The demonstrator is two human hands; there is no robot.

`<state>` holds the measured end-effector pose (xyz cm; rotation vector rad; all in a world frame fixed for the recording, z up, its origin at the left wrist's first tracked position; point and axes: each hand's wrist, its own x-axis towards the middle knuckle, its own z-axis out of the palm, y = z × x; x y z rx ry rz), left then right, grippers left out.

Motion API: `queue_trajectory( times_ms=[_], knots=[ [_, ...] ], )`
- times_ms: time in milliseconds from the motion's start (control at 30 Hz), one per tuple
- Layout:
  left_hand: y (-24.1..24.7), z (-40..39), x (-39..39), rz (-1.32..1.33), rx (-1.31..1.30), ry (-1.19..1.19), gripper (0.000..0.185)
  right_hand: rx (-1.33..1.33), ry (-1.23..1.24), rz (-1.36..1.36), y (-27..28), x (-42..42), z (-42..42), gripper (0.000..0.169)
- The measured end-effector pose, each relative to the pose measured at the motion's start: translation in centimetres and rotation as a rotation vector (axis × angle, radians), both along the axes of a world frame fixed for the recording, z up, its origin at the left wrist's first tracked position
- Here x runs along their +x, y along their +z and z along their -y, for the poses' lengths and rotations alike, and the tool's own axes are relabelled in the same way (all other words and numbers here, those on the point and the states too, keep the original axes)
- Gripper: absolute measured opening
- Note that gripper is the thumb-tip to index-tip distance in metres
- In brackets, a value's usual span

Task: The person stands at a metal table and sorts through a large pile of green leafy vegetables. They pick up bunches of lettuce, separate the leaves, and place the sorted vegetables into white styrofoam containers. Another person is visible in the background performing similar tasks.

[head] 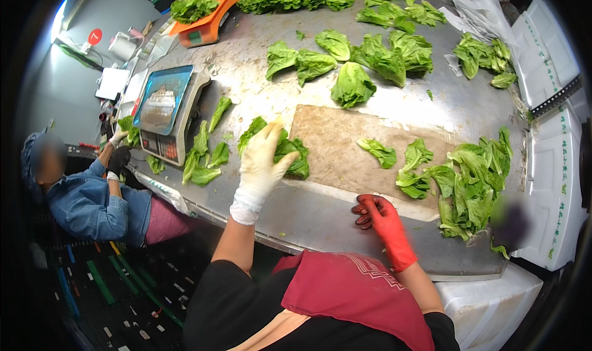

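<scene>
My left hand (pixel 262 159), in a whitish rubber glove, lies over green lettuce leaves (pixel 295 156) at the left edge of a brown cloth (pixel 323 138); its thumb is spread and its palm side is hidden, so a grip cannot be made out. My right hand (pixel 379 219), in a red glove with dark-stained fingertips, hovers near the cloth's front edge, fingers curled, with no leaf visible in it. Loose leaves (pixel 378 153) lie on the cloth, and a large pile of leaves (pixel 471 184) is at its right end. Trimmed lettuce heads (pixel 354 85) stand beyond the cloth.
A scale with a blue tray (pixel 163 99) stands at left, an orange scale (pixel 199 35) behind it. A co-worker in a denim shirt (pixel 95 212) handles leaves beside the table. White foam boxes (pixel 552 184) line the right edge. Another person's hands show at the far edge.
</scene>
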<state>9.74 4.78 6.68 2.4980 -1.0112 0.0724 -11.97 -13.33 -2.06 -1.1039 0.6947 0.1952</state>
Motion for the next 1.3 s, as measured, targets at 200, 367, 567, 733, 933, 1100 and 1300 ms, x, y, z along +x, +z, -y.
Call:
queue_trajectory(
  times_ms=[200, 367, 567, 733, 933, 1100, 1300],
  knots=[
    [-5.7, 13.0, 4.2, 0.142, -0.008, -0.062, 0.084, -0.032, 0.032, 0.011, 0.0, 0.1, -0.4, 0.031],
    [-11.3, 16.2, 8.4, 0.157, -0.173, -0.175, 0.051, 0.031, 0.006, 0.068, 0.2, -0.7, -0.1, 0.031],
    [-5.1, 11.5, 3.0, -1.448, -0.911, -0.085, 0.031, -0.052, -0.245, 0.168, 0.8, -0.5, 2.9, 0.032],
    [-6.1, 6.7, -0.9, -1.766, -0.817, -0.297, 0.045, -0.120, -0.352, 0.339, 4.3, 1.3, 5.5, 0.034],
    [-5.7, 5.0, -3.6, -1.797, -0.613, -0.247, 0.041, -0.114, -0.112, 0.150, 4.4, -0.4, 4.7, 0.030],
    [-5.9, 5.0, -6.4, -1.809, -0.719, -0.006, 0.044, 0.251, -0.698, 0.414, 0.0, -1.4, 5.9, 0.039],
    [-5.1, 6.1, -7.5, -2.006, -0.768, 0.084, 0.039, 0.004, -0.351, 0.340, 2.8, -1.7, 3.4, 0.038]
  ],
)
